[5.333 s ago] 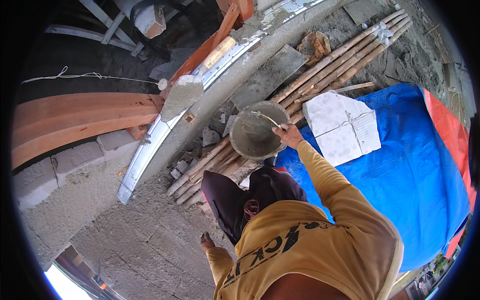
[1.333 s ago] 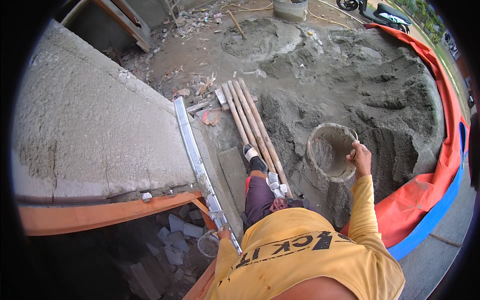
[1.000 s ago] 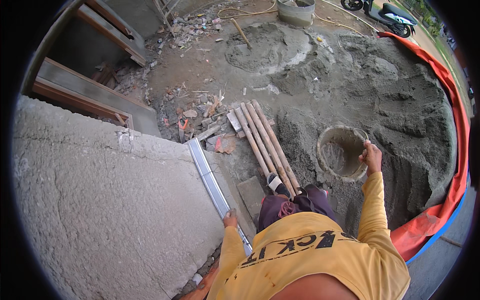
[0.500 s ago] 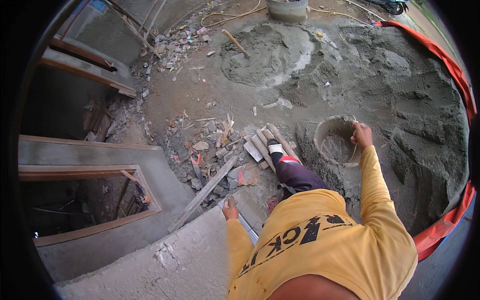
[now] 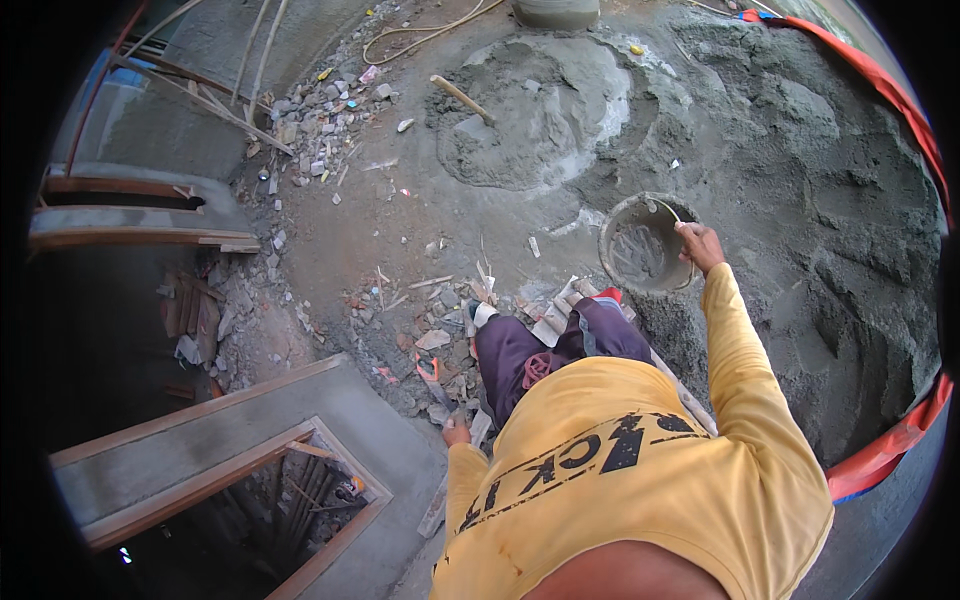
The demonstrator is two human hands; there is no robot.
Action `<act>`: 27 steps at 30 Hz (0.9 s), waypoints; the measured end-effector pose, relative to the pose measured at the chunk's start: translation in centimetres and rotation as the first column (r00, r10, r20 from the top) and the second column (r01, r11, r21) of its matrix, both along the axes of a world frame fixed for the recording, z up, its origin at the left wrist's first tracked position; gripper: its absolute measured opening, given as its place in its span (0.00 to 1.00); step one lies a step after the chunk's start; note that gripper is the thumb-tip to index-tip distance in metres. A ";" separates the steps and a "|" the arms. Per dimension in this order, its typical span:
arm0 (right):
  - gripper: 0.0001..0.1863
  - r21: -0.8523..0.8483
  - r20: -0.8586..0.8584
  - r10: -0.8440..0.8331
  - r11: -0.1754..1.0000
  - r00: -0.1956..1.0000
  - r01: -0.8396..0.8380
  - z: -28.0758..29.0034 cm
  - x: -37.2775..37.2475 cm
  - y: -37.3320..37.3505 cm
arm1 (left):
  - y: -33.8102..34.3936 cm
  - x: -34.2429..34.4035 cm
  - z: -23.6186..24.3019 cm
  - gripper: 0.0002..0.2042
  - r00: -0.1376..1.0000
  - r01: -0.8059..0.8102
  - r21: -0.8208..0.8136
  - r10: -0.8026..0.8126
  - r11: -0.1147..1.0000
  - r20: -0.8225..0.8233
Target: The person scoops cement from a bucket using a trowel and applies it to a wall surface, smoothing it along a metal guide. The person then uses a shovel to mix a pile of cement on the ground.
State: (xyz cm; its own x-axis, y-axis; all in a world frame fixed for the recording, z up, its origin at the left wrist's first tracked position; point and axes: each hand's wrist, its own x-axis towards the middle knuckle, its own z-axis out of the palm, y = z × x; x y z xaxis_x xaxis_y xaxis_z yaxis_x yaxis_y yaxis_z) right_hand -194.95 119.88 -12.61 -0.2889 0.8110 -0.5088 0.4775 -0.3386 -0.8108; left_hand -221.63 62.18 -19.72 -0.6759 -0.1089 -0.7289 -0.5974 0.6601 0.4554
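My right hand (image 5: pixel 700 247) is closed round the thin wire handle of a bucket (image 5: pixel 606 240). Grey cement residue coats the inside of the bucket, which is tilted beside the sand pile (image 5: pixel 800 220). Down at my left side hangs my left hand (image 5: pixel 456 431), fingers curled in, with nothing visible in it. Just beyond it a handsaw (image 5: pixel 428 368) with an orange handle lies among broken rubble (image 5: pixel 433 340).
A round bed of wet mortar (image 5: pixel 540 120) with a wooden-handled tool (image 5: pixel 462 100) stuck in it lies ahead. Orange sheeting (image 5: pixel 880 85) borders the sand. Wooden-framed wall openings (image 5: pixel 330 450) stand at left. Short poles (image 5: pixel 565 300) lie by my feet.
I have stepped forward off the concrete ledge onto the rubble. The bucket has moved left relative to my view in my right hand. My left hand still hangs at my side.
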 end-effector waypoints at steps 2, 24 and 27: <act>0.19 0.026 -0.027 0.025 0.999 0.999 -0.024 -0.1 -4.7 0.1 | -2.2 -4.9 -4.1 0.16 0.991 -0.127 0.037 0.124 0.991 0.058; 0.22 -0.105 0.817 0.289 0.925 0.499 -0.364 -26.8 -33.5 6.3 | 18.6 -63.4 -10.6 0.15 0.657 0.623 -0.332 -0.704 0.708 -0.270; 0.22 -0.197 0.825 0.337 0.923 0.453 -0.330 -33.7 -34.0 6.0 | 30.7 -62.6 -10.6 0.16 0.345 0.784 -0.498 -0.927 0.372 -0.149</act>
State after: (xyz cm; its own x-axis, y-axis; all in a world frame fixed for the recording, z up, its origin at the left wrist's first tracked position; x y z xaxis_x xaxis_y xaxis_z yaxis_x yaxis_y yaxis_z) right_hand -228.99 125.89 -46.35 0.0231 0.7445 -0.6672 0.9995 -0.0029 0.0313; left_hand -284.26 92.89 -30.35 -0.6951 0.5459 -0.4679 0.5465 0.8240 0.1496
